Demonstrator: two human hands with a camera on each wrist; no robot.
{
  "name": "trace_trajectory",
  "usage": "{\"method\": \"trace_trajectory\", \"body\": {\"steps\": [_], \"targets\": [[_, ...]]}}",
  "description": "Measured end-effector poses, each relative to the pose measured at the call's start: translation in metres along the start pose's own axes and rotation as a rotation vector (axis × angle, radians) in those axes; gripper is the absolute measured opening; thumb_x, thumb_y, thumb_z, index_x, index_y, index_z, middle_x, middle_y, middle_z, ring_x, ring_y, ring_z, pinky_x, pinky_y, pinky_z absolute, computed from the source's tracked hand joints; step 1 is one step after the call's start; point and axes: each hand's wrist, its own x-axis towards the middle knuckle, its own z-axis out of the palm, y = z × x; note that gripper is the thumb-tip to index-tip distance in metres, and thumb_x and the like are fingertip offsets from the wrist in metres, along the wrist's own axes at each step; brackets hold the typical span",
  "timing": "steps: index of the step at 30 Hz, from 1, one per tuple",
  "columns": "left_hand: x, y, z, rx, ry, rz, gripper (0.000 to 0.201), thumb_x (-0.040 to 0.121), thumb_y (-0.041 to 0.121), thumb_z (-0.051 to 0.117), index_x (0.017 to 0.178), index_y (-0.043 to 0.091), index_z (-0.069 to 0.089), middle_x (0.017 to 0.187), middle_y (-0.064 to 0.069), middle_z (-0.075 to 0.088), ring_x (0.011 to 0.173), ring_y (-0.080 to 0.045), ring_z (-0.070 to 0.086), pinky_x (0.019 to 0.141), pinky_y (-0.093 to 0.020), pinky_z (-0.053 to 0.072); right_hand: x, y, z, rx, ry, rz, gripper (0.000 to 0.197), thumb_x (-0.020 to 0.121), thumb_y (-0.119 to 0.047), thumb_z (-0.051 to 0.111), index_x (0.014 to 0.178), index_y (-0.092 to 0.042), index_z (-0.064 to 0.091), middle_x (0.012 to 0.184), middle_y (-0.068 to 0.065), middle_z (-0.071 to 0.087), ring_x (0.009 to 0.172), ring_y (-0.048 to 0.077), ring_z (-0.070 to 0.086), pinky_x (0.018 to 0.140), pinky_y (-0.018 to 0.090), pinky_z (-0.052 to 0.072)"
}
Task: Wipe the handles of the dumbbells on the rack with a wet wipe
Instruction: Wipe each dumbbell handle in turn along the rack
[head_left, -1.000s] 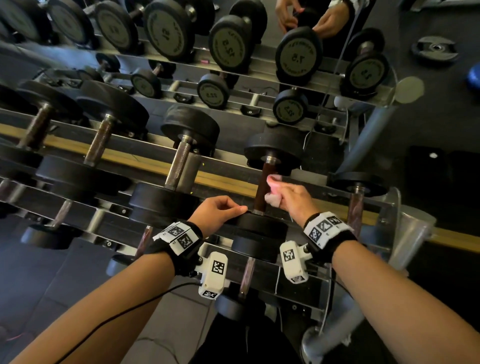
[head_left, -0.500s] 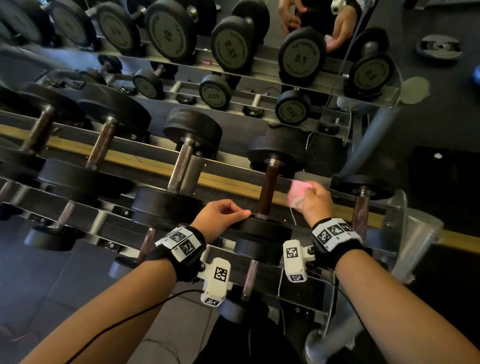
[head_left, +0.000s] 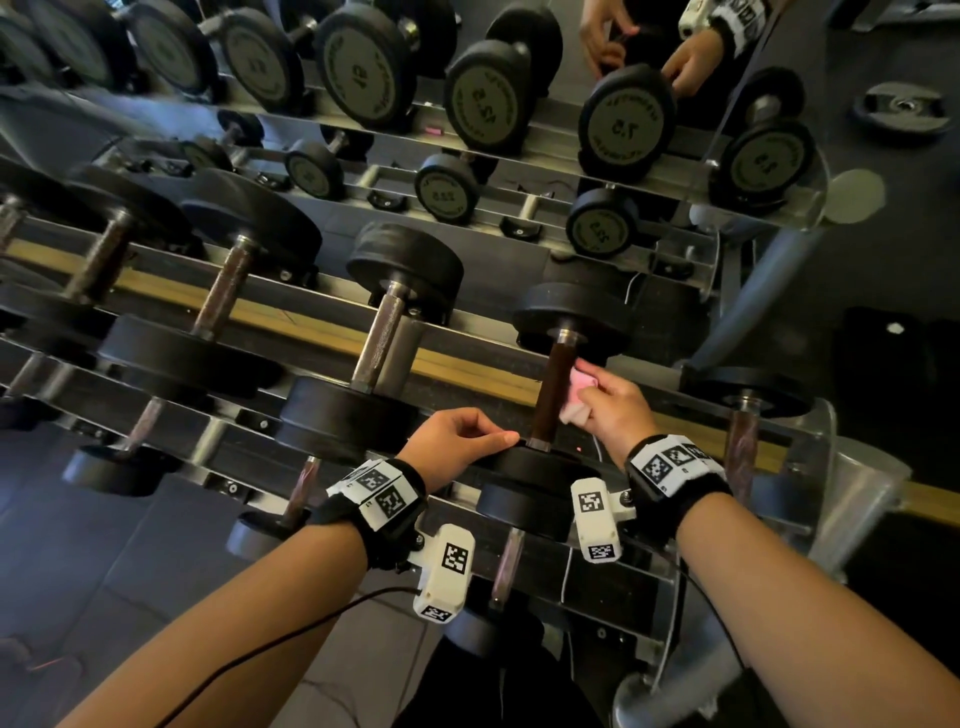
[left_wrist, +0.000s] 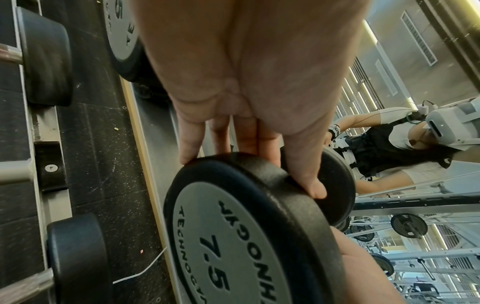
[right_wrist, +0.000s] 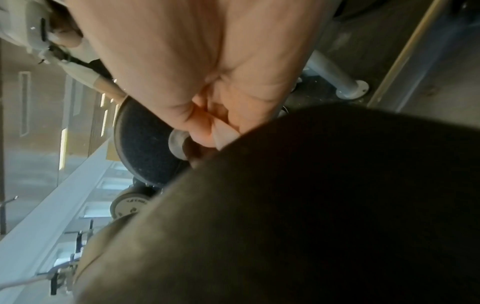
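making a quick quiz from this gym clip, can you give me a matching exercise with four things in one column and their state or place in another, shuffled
Things:
1. pink wet wipe
2. left hand
3. dark brown dumbbell handle
4. grey end plate marked 7.5

States:
A. grips the rim of the near dumbbell head
B. pinched in the right hand
C. faces the left wrist camera
D. touched by the wipe on its right side

Pairs: 1-B, 2-A, 3-D, 4-C
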Motion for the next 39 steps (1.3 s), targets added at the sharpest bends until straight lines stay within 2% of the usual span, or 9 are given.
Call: {"method": "trace_trajectory", "body": {"steps": [5, 7, 11, 18, 22, 27, 31, 36, 39], "targets": [[0.0, 0.0, 0.0, -0.001, -0.006, 0.001, 0.034, 0.068, 0.056, 0.079, 0.081, 0.025, 0.072, 0.09, 0.003, 0.076, 0.086, -0.011, 0.072, 0.086, -0.032, 0.056, 0.004, -0.004, 0.002, 0.287, 0.033, 0.061, 0.024, 0.095, 0.0, 0.056, 0.112, -0.014, 0.065, 0.109, 0.016, 0.07, 0.093, 0.023, 0.072, 0.086, 0.038, 0.058], [0.0, 0.001, 0.0, -0.009, 0.002, 0.003, 0.036, 0.064, 0.059, 0.079, 0.079, 0.026, 0.072, 0.09, 0.003, 0.076, 0.086, -0.012, 0.072, 0.086, -0.032, 0.056, 0.006, -0.004, 0.003, 0.252, 0.045, 0.073, 0.025, 0.096, 0.002, 0.053, 0.11, -0.015, 0.065, 0.116, 0.019, 0.067, 0.101, 0.027, 0.069, 0.093, 0.043, 0.055], [0.001, -0.001, 0.0, -0.018, 0.01, 0.009, 0.039, 0.058, 0.064, 0.079, 0.075, 0.029, 0.072, 0.09, 0.001, 0.076, 0.087, -0.014, 0.072, 0.086, -0.032, 0.057, 0.007, 0.0, 0.003, 0.21, 0.029, 0.085, 0.037, 0.098, 0.003, 0.047, 0.131, -0.01, 0.059, 0.13, 0.015, 0.062, 0.114, 0.029, 0.063, 0.104, 0.048, 0.047], [0.001, 0.0, 0.0, -0.019, -0.011, 0.021, 0.036, 0.06, 0.063, 0.077, 0.075, 0.031, 0.071, 0.088, 0.004, 0.076, 0.083, -0.009, 0.072, 0.079, -0.026, 0.052, -0.009, 0.01, -0.029, 0.152, -0.151, 0.126, 0.046, 0.099, 0.005, 0.042, 0.132, -0.023, 0.058, 0.135, 0.01, 0.059, 0.112, 0.024, 0.064, 0.086, 0.037, 0.056], [0.0, 0.001, 0.0, -0.019, -0.01, 0.023, 0.037, 0.06, 0.064, 0.076, 0.076, 0.031, 0.071, 0.089, 0.004, 0.076, 0.084, -0.008, 0.072, 0.078, -0.023, 0.052, 0.0, -0.006, -0.016, 0.283, -0.083, 0.152, 0.054, 0.098, 0.013, 0.035, 0.145, -0.012, 0.044, 0.138, 0.015, 0.053, 0.122, 0.031, 0.055, 0.101, 0.046, 0.047], [0.0, 0.0, 0.001, -0.021, -0.005, 0.02, 0.034, 0.061, 0.064, 0.077, 0.075, 0.034, 0.071, 0.09, 0.005, 0.076, 0.084, -0.009, 0.072, 0.081, -0.028, 0.053, -0.009, -0.015, 0.003, 0.542, -0.134, 0.175, 0.04, 0.1, 0.01, 0.033, 0.116, -0.008, 0.064, 0.11, 0.014, 0.071, 0.103, 0.028, 0.069, 0.085, 0.04, 0.056], [-0.001, -0.001, 0.001, -0.018, 0.0, 0.024, 0.039, 0.058, 0.067, 0.077, 0.074, 0.033, 0.071, 0.091, 0.003, 0.076, 0.086, -0.011, 0.072, 0.083, -0.03, 0.054, -0.024, -0.003, -0.009, 0.462, -0.156, 0.168, 0.065, 0.09, 0.024, 0.028, 0.144, -0.008, 0.044, 0.137, 0.017, 0.055, 0.119, 0.032, 0.058, 0.097, 0.041, 0.052], [-0.002, 0.002, 0.0, -0.026, -0.018, 0.023, 0.042, 0.054, 0.072, 0.078, 0.073, 0.035, 0.07, 0.095, 0.002, 0.076, 0.09, -0.014, 0.072, 0.089, -0.034, 0.055, -0.021, -0.004, -0.029, 0.406, -0.152, 0.167, 0.069, 0.089, 0.023, 0.028, 0.145, -0.014, 0.043, 0.136, 0.019, 0.056, 0.107, 0.027, 0.065, 0.084, 0.035, 0.056], [-0.001, 0.003, 0.0, -0.036, -0.017, 0.016, 0.045, 0.052, 0.072, 0.079, 0.073, 0.033, 0.071, 0.096, 0.0, 0.076, 0.091, -0.016, 0.072, 0.088, -0.034, 0.056, -0.005, -0.012, -0.018, 0.483, -0.079, 0.152, 0.069, 0.088, 0.026, 0.028, 0.144, -0.01, 0.045, 0.139, 0.017, 0.054, 0.112, 0.028, 0.062, 0.093, 0.039, 0.052]]}}
